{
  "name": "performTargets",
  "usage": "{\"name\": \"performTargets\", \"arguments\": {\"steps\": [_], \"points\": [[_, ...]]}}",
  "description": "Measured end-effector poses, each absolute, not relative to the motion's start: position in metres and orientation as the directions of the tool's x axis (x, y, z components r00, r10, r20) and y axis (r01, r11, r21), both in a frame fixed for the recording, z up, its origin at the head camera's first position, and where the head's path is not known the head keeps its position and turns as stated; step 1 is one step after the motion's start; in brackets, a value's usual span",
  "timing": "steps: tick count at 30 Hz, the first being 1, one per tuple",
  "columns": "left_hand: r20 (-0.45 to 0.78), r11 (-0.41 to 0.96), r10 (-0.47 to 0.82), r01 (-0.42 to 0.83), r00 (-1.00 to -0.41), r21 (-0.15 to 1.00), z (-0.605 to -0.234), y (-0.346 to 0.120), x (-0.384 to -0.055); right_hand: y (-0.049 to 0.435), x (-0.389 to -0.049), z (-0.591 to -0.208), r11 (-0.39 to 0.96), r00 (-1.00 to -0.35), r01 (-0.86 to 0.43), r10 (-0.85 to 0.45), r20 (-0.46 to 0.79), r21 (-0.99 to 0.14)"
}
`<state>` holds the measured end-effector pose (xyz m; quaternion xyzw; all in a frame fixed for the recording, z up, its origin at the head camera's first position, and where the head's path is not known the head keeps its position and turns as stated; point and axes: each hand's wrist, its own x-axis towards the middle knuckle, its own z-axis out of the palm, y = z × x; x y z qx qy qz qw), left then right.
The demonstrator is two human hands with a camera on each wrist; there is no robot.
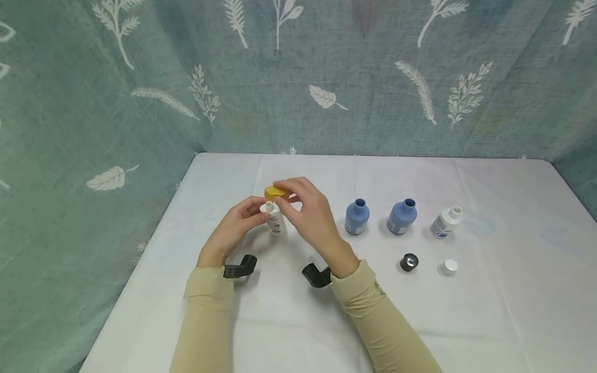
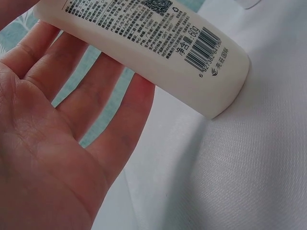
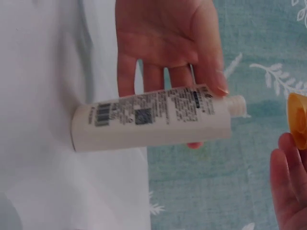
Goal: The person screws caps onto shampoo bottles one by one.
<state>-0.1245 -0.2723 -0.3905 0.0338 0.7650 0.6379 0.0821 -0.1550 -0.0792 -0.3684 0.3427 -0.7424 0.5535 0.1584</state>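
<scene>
Fingers of left hand (image 1: 237, 224) hold tall white bottle (image 1: 276, 224), right hand (image 1: 310, 210) pinches yellow cap (image 1: 275, 194) clear of bare neck (image 1: 269, 206); uncapping or recapping, can't tell, next move probably needs steady bottle.

1. The white bottle (image 2: 153, 60) is carrying a barcode (image 2: 202, 51), its digits (image 2: 211, 58) beginning "6 927382".
2. "净含量: 60g" (image 2: 187, 40) is running along one side of the barcode.
3. Characters (image 2: 226, 52) ending "国际" and a logo (image 2: 214, 72) are standing on its opposite side.
4. Farther from the barcode, a recycling sign (image 2: 175, 9) is showing.
</scene>
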Motion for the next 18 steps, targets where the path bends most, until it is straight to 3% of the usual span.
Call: {"name": "performTargets", "arguments": {"steps": [12, 18], "points": [[-0.084, 0.189, 0.149, -0.055, -0.985, 0.98, -0.388, -0.27, -0.125, -0.088, -0.154, -0.376, 0.153, -0.708, -0.698, -0.299, 0.64, -0.7], [-0.084, 0.22, 0.141, -0.052, -0.986, 0.974, -0.388, -0.27, -0.123, -0.092, -0.153, -0.378, 0.216, -0.696, -0.715, -0.315, 0.646, -0.665]]}}
